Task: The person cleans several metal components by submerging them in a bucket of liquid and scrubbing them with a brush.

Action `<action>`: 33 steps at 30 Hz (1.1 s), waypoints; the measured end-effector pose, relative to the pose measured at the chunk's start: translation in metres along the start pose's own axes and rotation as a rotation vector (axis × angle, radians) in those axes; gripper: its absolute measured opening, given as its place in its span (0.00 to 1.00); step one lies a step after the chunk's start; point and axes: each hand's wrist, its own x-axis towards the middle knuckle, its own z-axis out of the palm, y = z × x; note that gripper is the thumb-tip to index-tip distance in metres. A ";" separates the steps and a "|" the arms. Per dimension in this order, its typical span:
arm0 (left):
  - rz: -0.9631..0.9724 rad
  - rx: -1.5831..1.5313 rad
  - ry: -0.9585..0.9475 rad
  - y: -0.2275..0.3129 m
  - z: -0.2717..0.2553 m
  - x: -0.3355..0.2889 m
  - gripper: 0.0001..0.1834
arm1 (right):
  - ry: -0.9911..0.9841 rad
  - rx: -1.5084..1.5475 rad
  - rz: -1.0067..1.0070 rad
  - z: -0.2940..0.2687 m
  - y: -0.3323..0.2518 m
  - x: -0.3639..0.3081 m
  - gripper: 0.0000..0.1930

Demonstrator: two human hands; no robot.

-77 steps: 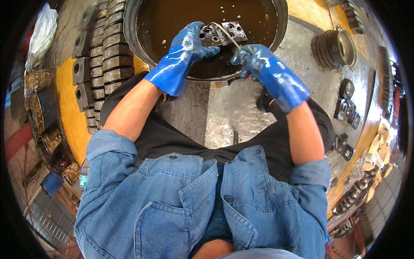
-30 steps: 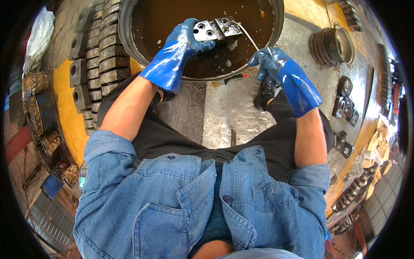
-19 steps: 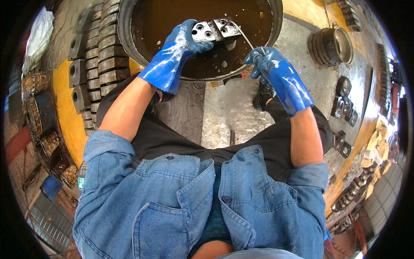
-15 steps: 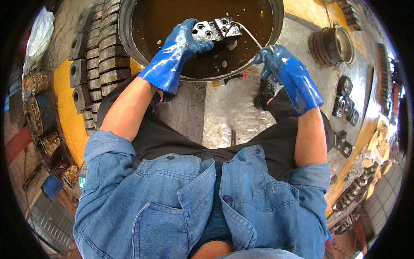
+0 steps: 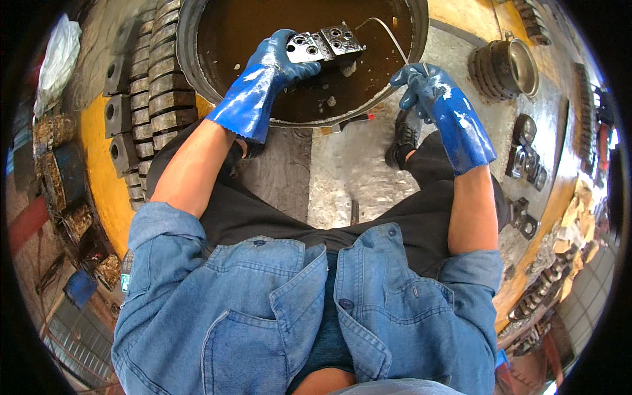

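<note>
My left hand (image 5: 275,60), in a long blue rubber glove, is closed round the left end of a wet metal block (image 5: 342,41). Several round holes show in the block's upper face, and a groove crosses its middle. It is held above a round tub (image 5: 187,49) of brown liquid. My right hand (image 5: 426,91), gloved alike, grips a thin bent metal rod (image 5: 397,43) near the tub's right rim. The rod arches up and left, its darker tip apart from the block, just beyond its far right corner.
Left of the tub, ribbed metal rings (image 5: 172,95) are stacked in rows beside square blocks with holes (image 5: 122,155). Right of it lie a metal pot-like cylinder (image 5: 520,69) and small machined parts (image 5: 523,155). A black shoe (image 5: 406,135) is near the tub's front.
My right hand has shifted slightly up, and the rod's tip has moved away from the block's right end. The block has turned a little in my left hand.
</note>
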 end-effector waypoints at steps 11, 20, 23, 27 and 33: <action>0.075 0.054 0.001 0.008 0.001 -0.002 0.39 | -0.023 0.014 0.076 0.024 0.003 0.024 0.16; 0.098 0.104 -0.002 0.016 0.002 -0.011 0.38 | -0.068 -0.079 0.133 0.029 0.016 0.047 0.15; 0.083 0.107 -0.017 0.019 0.004 -0.014 0.38 | -0.067 -0.236 0.142 0.036 0.011 0.050 0.16; 0.070 0.071 -0.001 0.016 -0.001 -0.016 0.40 | -0.049 -0.344 0.140 0.027 -0.006 0.042 0.16; 0.045 0.053 -0.063 0.008 -0.011 -0.002 0.40 | -0.043 -0.653 0.028 0.033 -0.024 0.049 0.16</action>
